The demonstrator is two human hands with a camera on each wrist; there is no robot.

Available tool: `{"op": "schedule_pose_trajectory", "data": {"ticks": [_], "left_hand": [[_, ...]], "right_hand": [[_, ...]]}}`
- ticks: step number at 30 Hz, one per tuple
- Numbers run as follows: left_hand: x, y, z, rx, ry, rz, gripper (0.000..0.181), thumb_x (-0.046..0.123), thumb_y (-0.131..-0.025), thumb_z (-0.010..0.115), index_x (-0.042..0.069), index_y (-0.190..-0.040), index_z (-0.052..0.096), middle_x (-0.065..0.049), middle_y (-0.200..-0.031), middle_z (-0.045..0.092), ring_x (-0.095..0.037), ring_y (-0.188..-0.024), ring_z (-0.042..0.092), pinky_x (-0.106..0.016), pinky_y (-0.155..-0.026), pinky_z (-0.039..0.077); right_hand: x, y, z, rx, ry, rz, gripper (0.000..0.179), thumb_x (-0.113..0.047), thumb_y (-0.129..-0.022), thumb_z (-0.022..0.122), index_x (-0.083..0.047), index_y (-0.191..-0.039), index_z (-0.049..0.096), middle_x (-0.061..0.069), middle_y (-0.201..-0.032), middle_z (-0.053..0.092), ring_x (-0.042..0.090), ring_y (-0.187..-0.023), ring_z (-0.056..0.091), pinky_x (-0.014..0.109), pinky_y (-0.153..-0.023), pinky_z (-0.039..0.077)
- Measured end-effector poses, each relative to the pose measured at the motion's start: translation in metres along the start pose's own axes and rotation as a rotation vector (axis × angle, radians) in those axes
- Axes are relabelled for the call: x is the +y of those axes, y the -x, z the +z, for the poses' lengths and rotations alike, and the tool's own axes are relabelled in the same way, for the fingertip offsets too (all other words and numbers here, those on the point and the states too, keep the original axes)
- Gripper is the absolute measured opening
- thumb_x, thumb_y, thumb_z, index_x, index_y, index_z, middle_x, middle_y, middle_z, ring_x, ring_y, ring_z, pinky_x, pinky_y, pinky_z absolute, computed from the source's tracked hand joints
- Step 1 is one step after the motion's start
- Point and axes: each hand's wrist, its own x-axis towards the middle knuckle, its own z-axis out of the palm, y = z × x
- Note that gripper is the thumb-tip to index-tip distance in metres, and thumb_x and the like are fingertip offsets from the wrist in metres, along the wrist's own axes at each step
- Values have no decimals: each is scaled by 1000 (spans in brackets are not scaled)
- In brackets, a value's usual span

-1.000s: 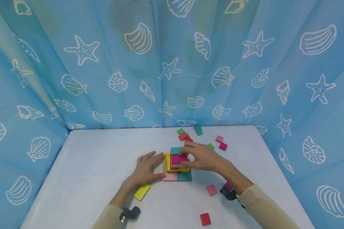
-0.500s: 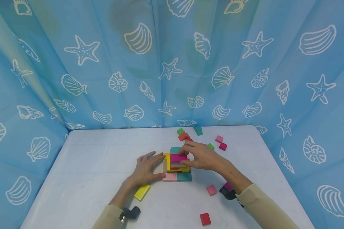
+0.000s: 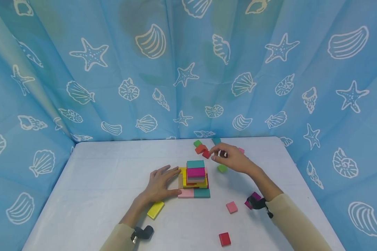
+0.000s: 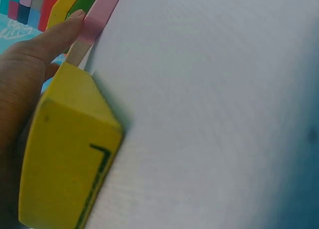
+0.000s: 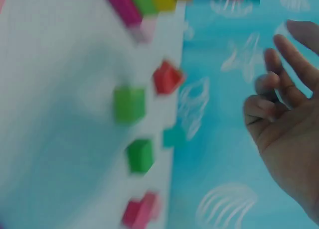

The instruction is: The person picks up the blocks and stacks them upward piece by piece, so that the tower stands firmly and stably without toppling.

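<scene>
A stepped stack of coloured wooden blocks [image 3: 196,173] stands mid-table, with teal and magenta on top and yellow lower down. A pink block [image 3: 186,193] and a teal block [image 3: 202,193] form its front bottom edge. My left hand [image 3: 161,184] lies along the stack's left side with fingers spread; in the left wrist view its thumb is right at the pink block [image 4: 102,15]. Beyond the stack to the right, my right hand [image 3: 234,159] hovers with loosely bent fingers. The right wrist view shows nothing in that hand [image 5: 286,107].
A yellow block [image 3: 155,210] lies by the left wrist. Red [image 3: 206,153], orange [image 3: 201,149] and green [image 3: 222,168] blocks are scattered behind and right of the stack. Nearer lie a pink block [image 3: 231,207], a purple one [image 3: 255,196] and a red one [image 3: 224,239].
My right hand has let go of the magenta block on the stack and moved up and right, away from it. The left hand has stayed in place.
</scene>
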Motion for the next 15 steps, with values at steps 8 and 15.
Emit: {"op": "schedule_pose_trajectory", "data": {"ticks": [8, 15], "left_hand": [[-3, -1, 0, -13, -8, -9, 86, 72, -82, 63, 36, -156, 37, 12, -162, 34, -26, -153, 17, -59, -117, 16], [-4, -1, 2, -14, 1, -22, 88, 73, -80, 64, 37, -156, 36, 13, -162, 32, -24, -153, 15, -58, -118, 14]], "right_hand": [[73, 4, -9, -33, 108, 202, 38, -9, -94, 66, -8, -131, 64, 16, -133, 58, 32, -112, 58, 44, -91, 54], [100, 12, 1, -52, 231, 265, 42, 0, -91, 64, -6, -133, 63, 12, -127, 61, 33, -121, 57, 49, -100, 50]]}}
